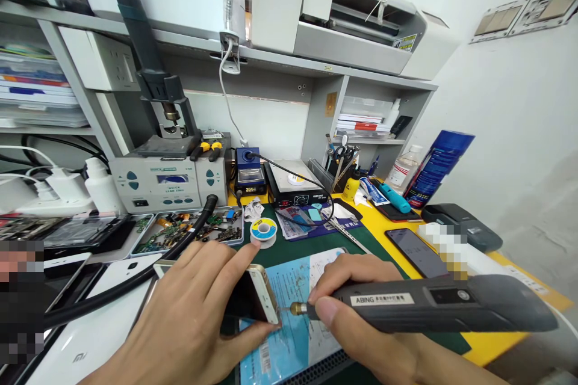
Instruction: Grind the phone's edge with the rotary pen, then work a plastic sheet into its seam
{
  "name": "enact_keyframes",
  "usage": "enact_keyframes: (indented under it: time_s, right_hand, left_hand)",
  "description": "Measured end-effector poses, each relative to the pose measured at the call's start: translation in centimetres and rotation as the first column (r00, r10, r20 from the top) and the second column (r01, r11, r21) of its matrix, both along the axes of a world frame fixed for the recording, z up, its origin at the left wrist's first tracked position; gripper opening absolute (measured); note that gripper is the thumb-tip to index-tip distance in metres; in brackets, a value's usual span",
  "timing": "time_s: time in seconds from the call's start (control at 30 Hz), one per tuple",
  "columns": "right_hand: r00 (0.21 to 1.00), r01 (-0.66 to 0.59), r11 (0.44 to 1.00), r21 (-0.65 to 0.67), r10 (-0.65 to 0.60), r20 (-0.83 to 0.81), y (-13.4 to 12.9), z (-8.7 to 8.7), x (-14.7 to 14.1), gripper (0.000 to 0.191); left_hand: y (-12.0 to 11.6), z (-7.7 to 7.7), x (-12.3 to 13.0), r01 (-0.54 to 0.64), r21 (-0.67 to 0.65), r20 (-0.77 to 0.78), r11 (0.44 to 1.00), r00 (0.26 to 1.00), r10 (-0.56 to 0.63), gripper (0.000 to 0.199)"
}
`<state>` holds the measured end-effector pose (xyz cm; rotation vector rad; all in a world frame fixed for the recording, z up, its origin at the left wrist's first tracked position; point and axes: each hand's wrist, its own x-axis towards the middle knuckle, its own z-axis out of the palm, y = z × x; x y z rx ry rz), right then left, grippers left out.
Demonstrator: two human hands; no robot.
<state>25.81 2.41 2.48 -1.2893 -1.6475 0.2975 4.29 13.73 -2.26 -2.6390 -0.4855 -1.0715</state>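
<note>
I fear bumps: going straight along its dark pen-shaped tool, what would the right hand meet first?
The white-rimmed, black-screened phone in the left hand; whether the tool tip touches is unclear.

On the dark pen tool (492, 304) in my right fingers (354, 269) I read "ABING", followed by Chinese characters. The small blue unit (250, 175) bears "355"; the white device (90, 337) by my left arm has a "mi" logo.

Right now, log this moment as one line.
left hand: holds phone | right hand: holds ABING tool | tool tip: at phone's end, contact unclear | beneath: blue-white printed sheet
</note>
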Motion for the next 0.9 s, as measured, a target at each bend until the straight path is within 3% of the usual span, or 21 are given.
enact_keyframes:
  time_s: [0.37,0.77,0.9]
  right_hand:
    - [0.999,0.035,0.998,0.056,-0.035,-0.008,-0.03,-0.32,-0.1,0.013]
    - [0.999,-0.049,0.999,-0.023,0.049,0.015,-0.1,-0.12,0.33,0.01]
    - [1.0,0.002,1.0,-0.002,-0.002,0.025,-0.19,-0.28,0.21,0.01]
  left_hand:
    - [-0.05,0.15,-0.03,0.025,0.002,0.027,1.0,0.999,-0.025,0.058]
    - [-0.23,0.69,0.07,0.056,-0.008,0.053,0.998,0.997,-0.056,0.038]
    - [-0.17,0.76,0.07,0.078,-0.038,0.048,0.996,0.996,-0.077,0.035]
